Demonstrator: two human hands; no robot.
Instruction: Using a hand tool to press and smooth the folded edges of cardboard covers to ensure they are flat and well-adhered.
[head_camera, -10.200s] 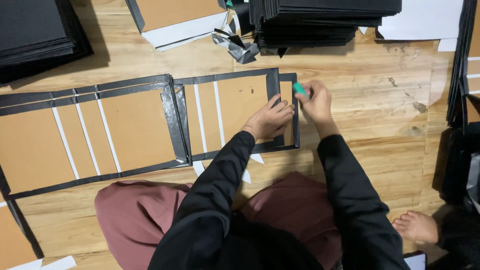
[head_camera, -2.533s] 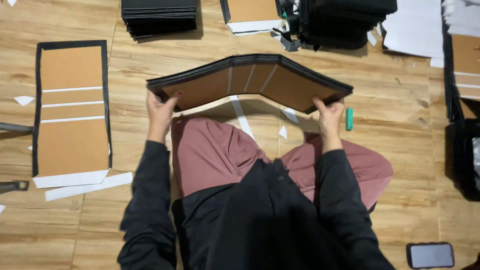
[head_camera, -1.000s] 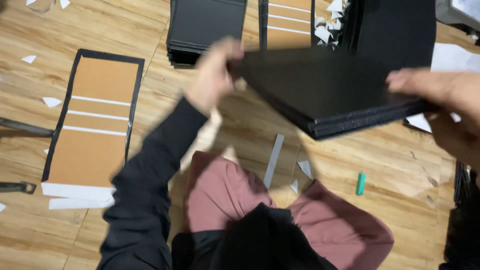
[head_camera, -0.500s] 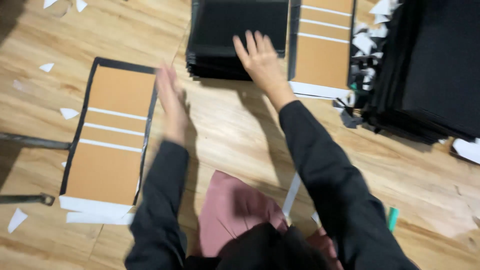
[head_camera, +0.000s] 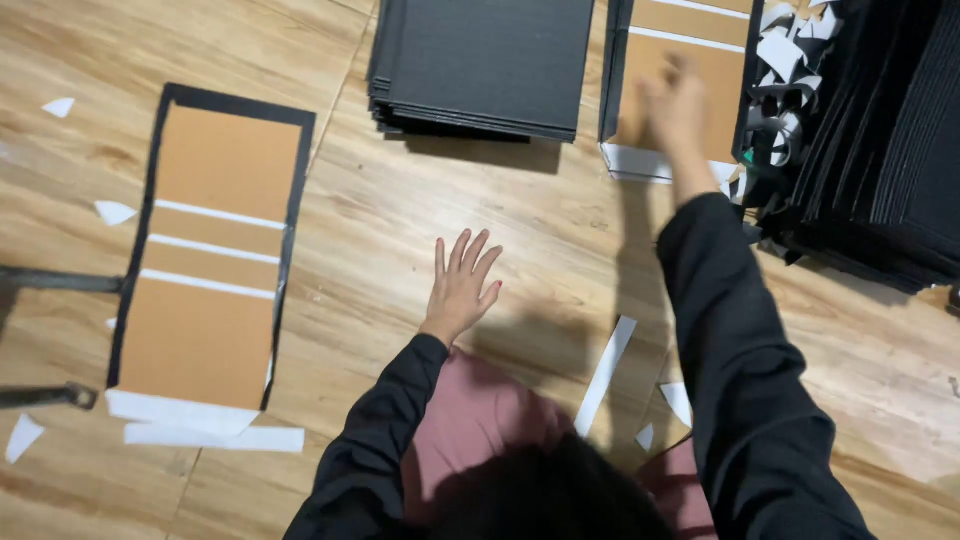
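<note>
Seen from the head camera, the person sits on a wooden floor with dark sleeves and pink trousers showing at the bottom edge. The left hand hovers low over bare floor near the middle, palm down, fingers spread wide, holding nothing. The right hand reaches toward the far edge and is blurred; it lies over a brown card panel with a black border, but whether the fingers are touching or gripping it cannot be told. That panel lies flat at the far edge, between a stack of black boards to its left and a much larger heap of black sheets at the far right corner, with curled grey-white offcuts bunched between panel and heap. Well apart, toward the left edge, a second brown panel with a black border lies flat, crossed by thin white stripes, with white paper strips just beside its near end. A long white strip lies on the floor between the two arms, close to the knees, and small white scraps are scattered along the left side.
</note>
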